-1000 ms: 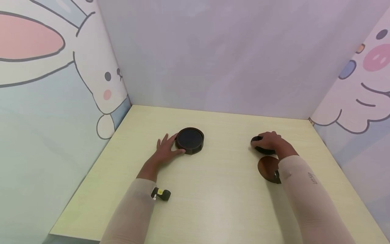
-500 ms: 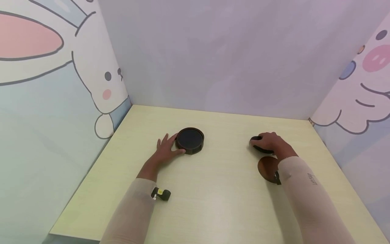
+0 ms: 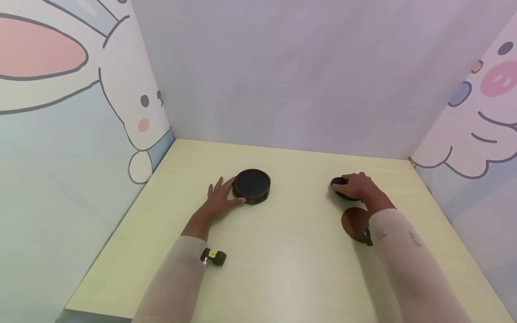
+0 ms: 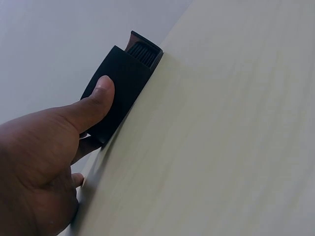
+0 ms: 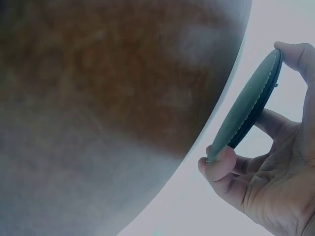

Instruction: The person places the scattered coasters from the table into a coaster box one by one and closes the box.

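Observation:
At centre-left, a round black coaster holder [image 3: 252,185] sits on the table with a dark disc inside its rim. My left hand [image 3: 217,200] grips its near left side, the thumb flat against the dark wall in the left wrist view, where a slot in the holder [image 4: 142,51] shows ridged edges. My right hand [image 3: 355,186] holds a round dark coaster [image 3: 341,193] by its edges, tilted close over the table. In the right wrist view this coaster [image 5: 246,103] has stitching along its rim and is seen nearly edge-on between thumb and fingers.
A brown round coaster [image 3: 354,223] lies just below the right hand, partly behind the sleeve; it fills much of the right wrist view. The pale table [image 3: 291,260] meets a plain back wall [image 3: 291,89] and cartoon-printed side walls [image 3: 81,157].
My right hand has shifted slightly away from me and to the left with the dark coaster. The left hand and the coaster holder have stayed in place.

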The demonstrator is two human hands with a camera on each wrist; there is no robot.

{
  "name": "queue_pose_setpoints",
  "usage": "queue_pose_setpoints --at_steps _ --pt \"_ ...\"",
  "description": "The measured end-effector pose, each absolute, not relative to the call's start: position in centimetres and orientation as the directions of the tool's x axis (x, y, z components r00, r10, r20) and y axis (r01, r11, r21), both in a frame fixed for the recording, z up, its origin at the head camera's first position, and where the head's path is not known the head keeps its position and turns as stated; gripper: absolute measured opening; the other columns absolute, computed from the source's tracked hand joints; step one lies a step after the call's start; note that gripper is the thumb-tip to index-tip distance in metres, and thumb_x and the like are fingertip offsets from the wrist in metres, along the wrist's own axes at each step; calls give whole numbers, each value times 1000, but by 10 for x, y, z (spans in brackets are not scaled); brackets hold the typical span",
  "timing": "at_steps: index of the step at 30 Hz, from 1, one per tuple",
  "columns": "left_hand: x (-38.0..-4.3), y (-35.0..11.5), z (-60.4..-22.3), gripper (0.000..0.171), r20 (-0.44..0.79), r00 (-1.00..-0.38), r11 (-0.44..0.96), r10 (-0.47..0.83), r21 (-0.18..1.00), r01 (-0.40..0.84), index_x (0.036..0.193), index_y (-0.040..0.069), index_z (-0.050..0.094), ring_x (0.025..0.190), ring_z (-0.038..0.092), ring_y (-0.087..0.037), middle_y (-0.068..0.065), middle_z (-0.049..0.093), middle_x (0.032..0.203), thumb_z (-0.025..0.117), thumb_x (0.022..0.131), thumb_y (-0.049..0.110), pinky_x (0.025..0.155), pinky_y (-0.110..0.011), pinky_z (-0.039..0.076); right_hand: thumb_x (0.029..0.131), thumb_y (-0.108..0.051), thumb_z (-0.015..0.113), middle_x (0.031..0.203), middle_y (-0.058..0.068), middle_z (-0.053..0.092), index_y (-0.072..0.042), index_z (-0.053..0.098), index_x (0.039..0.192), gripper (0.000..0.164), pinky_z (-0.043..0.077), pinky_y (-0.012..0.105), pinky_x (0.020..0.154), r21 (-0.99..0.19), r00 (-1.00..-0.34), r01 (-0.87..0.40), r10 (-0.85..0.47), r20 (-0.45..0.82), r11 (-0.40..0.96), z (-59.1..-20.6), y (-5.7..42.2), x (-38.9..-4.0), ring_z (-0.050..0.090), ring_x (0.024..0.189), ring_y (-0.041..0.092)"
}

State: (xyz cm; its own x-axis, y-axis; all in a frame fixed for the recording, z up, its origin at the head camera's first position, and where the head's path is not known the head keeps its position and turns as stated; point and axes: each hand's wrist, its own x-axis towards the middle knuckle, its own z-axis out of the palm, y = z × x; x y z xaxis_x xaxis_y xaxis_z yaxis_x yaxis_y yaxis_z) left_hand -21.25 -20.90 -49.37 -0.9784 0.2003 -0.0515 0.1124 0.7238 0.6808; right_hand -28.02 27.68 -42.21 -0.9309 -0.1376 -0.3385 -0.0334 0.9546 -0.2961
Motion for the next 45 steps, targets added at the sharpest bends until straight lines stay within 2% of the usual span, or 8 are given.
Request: queue_pose_setpoints --at_steps 6,13,17,24,30,35,45 --pt "-212 -209 -493 98 -56 -979 722 199 683 108 176 23 24 173 -4 -40 -14 31 181 75 100 57 137 -65 -15 102 -65 54 152 45 41 0 43 165 91 46 74 108 -292 -958 -87 -160 -237 952 -423 271 -279 43 137 63" --pt "-213 -208 -492 97 -64 -978 730 199 676 104 176 23 23 173 -4 -40 -14 30 181 74 101 57 137 -65 -15 100 -63 61 138 38 45 -6 48 164 87 51 64 95 -306 -977 -97 -149 -152 947 -418 260 -276 49 124 55" --pt "-212 -207 -491 97 -63 -977 730 201 675 107 176 22 23 174 -4 -40 -13 30 181 74 101 55 137 -64 -15 99 -62 62 142 38 47 -7 49 164 85 52 63 97 -311 -980 -107 -154 -129 944 -415 254 -275 55 122 52" --pt "-212 -206 -489 97 -59 -978 725 201 680 108 176 22 24 173 -4 -41 -14 30 181 74 101 56 137 -65 -15 101 -60 59 148 40 48 -10 46 167 83 51 64 100 -327 -977 -127 -175 -120 936 -409 246 -273 53 127 52" --pt "-213 -204 -489 97 -67 -978 725 200 681 101 176 23 23 174 -5 -39 -13 30 181 75 101 55 137 -64 -15 104 -67 55 154 35 55 -13 48 166 83 52 64 104 -331 -973 -146 -195 -121 932 -405 241 -271 57 135 50" --pt "-213 -205 -489 97 -64 -979 734 196 671 103 176 22 24 173 -3 -42 -14 29 181 74 100 56 137 -66 -14 104 -65 57 149 30 60 -16 51 165 79 53 60 99 -345 -970 -195 -233 -71 918 -403 232 -269 60 128 45" --pt "-213 -205 -489 96 -62 -980 734 191 672 101 176 21 25 173 -3 -42 -14 30 181 74 101 56 137 -67 -13 105 -55 61 158 31 51 -14 51 164 73 52 68 107 -359 -953 -290 -300 30 887 -404 206 -262 51 142 53"
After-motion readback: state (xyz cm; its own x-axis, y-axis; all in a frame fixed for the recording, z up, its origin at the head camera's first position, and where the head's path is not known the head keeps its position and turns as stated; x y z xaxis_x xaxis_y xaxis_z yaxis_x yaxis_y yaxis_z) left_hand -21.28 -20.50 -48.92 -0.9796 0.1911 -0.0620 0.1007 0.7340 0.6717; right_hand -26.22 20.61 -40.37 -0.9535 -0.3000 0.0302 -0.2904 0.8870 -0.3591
